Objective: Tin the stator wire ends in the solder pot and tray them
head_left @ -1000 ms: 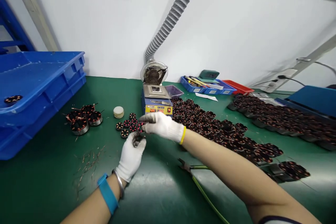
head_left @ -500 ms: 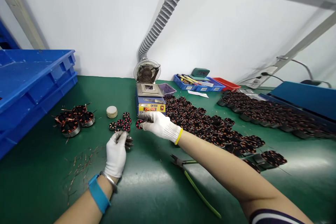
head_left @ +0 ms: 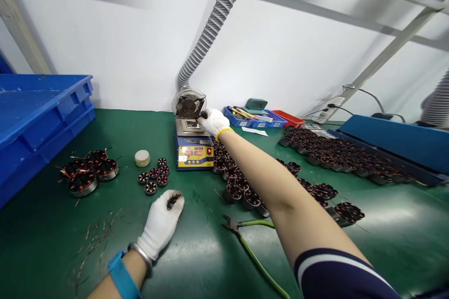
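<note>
My right hand [head_left: 213,121], in a white glove with a yellow cuff, is at the top of the soldering pot [head_left: 194,152]. Its dark fingertips pinch a small wound motor stator [head_left: 198,118], mostly hidden by the fingers, beside the pot's metal opening. My left hand [head_left: 163,218], gloved too, rests on the green table with its fingers loosely curled; nothing shows in them. Just beyond it lie several small stators [head_left: 153,174] with black rims and copper or red ends. A white round block [head_left: 142,158] sits behind these.
Larger stators [head_left: 84,183] stand at left, near loose wire clippings [head_left: 96,238]. Green-handled cutters [head_left: 233,225] lie between my arms. Many more stators [head_left: 242,183] crowd beneath my right arm. Blue crates [head_left: 52,112] flank the left; a grey hose [head_left: 213,21] rises behind the pot.
My right hand has moved up and away from me, carrying the small stator from before the pot to its top. My left hand has drawn back from the small stators and curled its fingers.
</note>
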The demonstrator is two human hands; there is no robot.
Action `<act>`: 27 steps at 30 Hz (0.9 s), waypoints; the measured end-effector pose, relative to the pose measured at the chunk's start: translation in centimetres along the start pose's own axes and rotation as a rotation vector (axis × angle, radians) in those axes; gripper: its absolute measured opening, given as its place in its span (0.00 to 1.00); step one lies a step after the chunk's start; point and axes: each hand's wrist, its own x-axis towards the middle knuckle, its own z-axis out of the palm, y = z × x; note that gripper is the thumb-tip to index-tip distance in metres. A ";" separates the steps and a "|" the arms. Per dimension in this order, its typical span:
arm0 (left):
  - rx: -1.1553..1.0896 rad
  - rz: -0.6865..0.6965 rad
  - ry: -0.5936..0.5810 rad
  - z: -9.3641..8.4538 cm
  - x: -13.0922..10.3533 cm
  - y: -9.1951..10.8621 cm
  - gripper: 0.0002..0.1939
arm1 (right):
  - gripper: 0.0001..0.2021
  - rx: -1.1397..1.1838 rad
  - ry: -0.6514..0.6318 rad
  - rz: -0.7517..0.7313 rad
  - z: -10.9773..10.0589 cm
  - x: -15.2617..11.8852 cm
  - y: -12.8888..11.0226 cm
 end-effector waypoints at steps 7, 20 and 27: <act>0.043 -0.022 -0.031 0.0 0.1 0.2 0.18 | 0.20 -0.027 -0.005 0.011 1.8 0.7 0.5; 0.056 -0.015 -0.035 0.1 0.1 0.1 0.16 | 0.20 0.092 0.020 0.038 0.7 0.8 0.1; -0.001 -0.032 -0.021 0.2 0.2 0.0 0.16 | 0.19 0.381 -0.082 0.039 -0.9 -1.9 -1.0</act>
